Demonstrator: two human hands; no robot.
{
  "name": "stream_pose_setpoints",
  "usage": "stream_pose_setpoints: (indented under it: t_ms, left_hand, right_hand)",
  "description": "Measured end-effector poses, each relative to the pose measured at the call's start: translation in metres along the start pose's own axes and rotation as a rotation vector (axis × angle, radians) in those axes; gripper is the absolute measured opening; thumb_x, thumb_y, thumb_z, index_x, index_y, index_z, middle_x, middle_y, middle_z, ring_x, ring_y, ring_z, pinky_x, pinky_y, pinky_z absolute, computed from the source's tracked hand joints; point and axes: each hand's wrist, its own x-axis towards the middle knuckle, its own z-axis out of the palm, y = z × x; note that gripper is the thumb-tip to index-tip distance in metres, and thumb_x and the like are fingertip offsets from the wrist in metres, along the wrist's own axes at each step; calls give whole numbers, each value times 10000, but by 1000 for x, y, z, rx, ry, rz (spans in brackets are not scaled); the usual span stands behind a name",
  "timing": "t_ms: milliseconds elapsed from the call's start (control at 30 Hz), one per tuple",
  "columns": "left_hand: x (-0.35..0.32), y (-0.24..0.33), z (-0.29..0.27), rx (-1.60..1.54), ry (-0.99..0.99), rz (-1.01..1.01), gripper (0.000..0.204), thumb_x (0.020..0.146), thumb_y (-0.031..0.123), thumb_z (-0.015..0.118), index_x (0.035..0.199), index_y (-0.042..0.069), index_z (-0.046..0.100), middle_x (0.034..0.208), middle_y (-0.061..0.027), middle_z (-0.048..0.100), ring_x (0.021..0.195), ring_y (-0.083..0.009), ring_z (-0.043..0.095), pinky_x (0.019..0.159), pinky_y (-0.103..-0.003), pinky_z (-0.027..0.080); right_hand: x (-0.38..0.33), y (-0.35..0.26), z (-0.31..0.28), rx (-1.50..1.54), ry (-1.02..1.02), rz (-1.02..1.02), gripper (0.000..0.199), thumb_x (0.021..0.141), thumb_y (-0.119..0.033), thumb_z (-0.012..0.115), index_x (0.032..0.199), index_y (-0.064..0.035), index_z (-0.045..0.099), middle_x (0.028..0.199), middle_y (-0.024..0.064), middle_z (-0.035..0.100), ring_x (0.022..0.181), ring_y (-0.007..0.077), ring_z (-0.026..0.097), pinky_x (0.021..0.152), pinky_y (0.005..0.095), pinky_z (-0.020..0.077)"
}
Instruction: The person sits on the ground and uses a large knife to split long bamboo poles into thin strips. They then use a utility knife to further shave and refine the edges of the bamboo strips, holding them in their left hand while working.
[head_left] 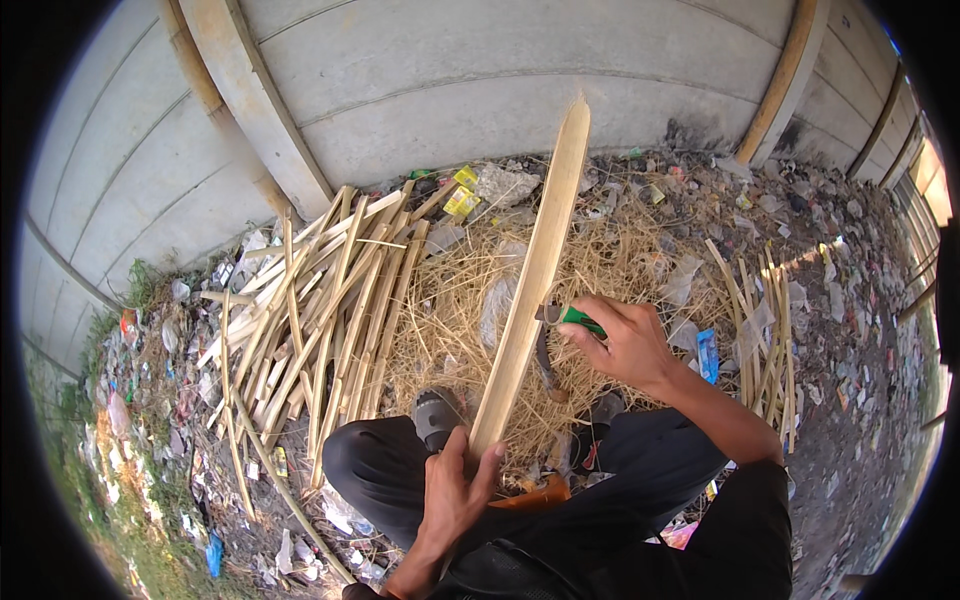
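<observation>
my left hand (452, 492) grips the bamboo slat (533, 280) at its base; my right hand (622, 340) clasps a green-handled knife (553, 345) against its edge.

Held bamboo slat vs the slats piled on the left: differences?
The held slat stands nearly upright, gripped at its base by the left hand; the pile lies flat on the ground. The held slat looks broader and tapers to a point, with the right hand putting a green-handled knife against its edge; the pile's slats look narrower and lie untouched. Both are pale yellow split bamboo.
</observation>
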Motion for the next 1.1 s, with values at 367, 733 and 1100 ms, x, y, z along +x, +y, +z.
stream_pose_setpoints:
  t_ms: [367, 733, 1100]
  left_hand:
    - [-32, -15, -14, 67, -179, -90, 360, 1044, 269, 716, 895, -8, 540, 619, -149, 654, 559, -241, 711, 525, -374, 501]
    - [-18, -19, -19, -13, -146, -168, 309, 1036, 257, 725, 922, -2, 603, 618, -64, 665, 567, -132, 699, 521, -298, 520]
    - [-4, -9, -4, -14, -228, -37, 335, 1025, 291, 748, 947, -1, 605, 671, -113, 714, 638, -189, 759, 555, -329, 540]
  right_hand:
    - [32, 86, -47, -108, 153, 567, 353, 1099, -355, 610, 1119, -22, 725, 737, 110, 695, 514, 232, 592, 529, 380, 466]
    - [2, 55, -29, 448, 22, 502, 341, 1073, -359, 655, 1196, -42, 684, 742, -11, 627, 699, 79, 542, 672, 299, 438]
    - [7, 14, -21, 905, -152, 595, 398, 1015, -232, 744, 1245, 83, 663, 1054, 151, 786, 955, 197, 760, 876, 347, 594]
